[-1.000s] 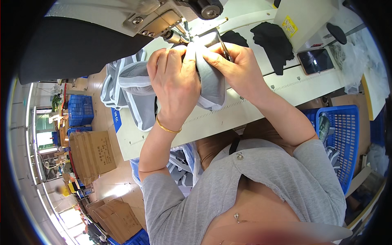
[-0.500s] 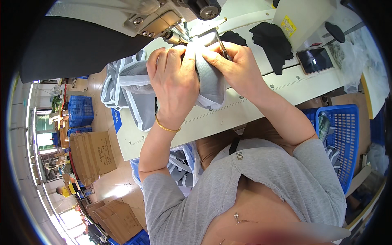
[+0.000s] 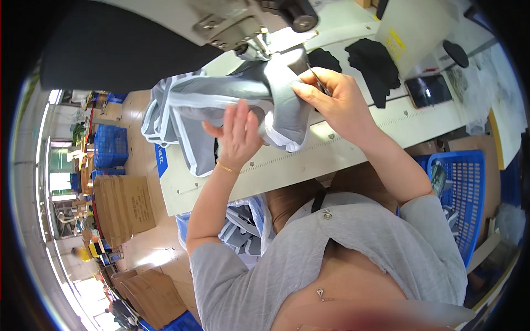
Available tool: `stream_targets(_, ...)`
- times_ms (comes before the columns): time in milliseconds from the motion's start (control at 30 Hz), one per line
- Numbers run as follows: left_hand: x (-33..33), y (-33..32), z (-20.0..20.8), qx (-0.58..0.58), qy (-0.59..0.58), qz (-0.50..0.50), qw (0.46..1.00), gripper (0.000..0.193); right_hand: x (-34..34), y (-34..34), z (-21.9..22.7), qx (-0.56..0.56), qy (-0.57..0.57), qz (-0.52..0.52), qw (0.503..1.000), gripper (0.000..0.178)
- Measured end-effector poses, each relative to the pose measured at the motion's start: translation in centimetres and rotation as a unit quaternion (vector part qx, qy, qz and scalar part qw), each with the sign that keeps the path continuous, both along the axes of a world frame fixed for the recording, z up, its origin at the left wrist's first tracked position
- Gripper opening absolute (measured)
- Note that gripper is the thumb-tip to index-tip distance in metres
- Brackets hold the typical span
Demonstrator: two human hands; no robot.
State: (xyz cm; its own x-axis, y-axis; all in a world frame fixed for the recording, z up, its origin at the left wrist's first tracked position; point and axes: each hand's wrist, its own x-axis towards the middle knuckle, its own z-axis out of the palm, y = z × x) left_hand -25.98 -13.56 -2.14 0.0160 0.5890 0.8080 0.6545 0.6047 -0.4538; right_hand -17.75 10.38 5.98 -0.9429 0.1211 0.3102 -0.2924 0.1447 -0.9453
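Note:
Grey fabric with white edging (image 3: 215, 91) lies bunched on the sewing machine's table, its upper end beneath the needle area of the sewing machine (image 3: 259, 47). My left hand (image 3: 238, 135) is in front of the fabric, fingers stretched out and slightly blurred, holding nothing. To the right, my right hand (image 3: 339, 102) pinches the fabric's right edge between thumb and fingers. A slim dark tool (image 3: 320, 81) is tucked in that same hand; its kind is partly hidden. Glare from the machine lamp washes out the stitching spot.
Black fabric pieces (image 3: 372, 66) and a phone (image 3: 428, 91) lie on the table (image 3: 221, 190) at the right. A blue basket (image 3: 464, 204) stands beside my right elbow. Below the front edge is a lined bin (image 3: 265, 215) of grey pieces. Cartons (image 3: 124, 209) stand at left.
My left hand has let go of the fabric at the needle and drawn back toward me, its fingers opening. My right hand has shifted slightly right and nearer, still on the fabric.

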Motion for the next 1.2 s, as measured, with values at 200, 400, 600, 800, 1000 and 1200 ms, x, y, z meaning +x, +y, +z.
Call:
stream_targets(200,1.5,2.8,8.3,-0.062,-0.078,-0.068,0.993,0.017,-0.4,0.0,0.6,-0.030,-0.027,0.038,0.998,0.016)
stream_targets(400,9.1,-1.5,11.9,0.181,-0.452,-0.154,0.860,0.020,2.4,-1.4,0.9,0.033,0.106,0.216,0.970,0.071)
stream_targets(600,10.1,-4.1,7.8,0.273,-0.774,0.032,0.570,0.034,4.0,-2.4,-1.4,0.066,-0.147,0.363,0.918,0.039)
stream_targets(800,8.2,-3.4,3.6,0.183,-0.756,0.088,0.623,0.037,3.9,-0.6,-4.8,-0.001,-0.276,0.318,0.907,0.018)
stream_targets(1000,6.9,-1.4,-0.2,0.294,-0.719,0.047,0.628,0.033,5.8,-2.2,-6.1,0.108,-0.120,0.170,0.972,0.043)
stream_targets(1200,8.3,-0.6,1.1,0.257,-0.737,0.092,0.618,0.042,4.4,-0.3,-6.8,0.019,-0.199,0.164,0.966,0.022)
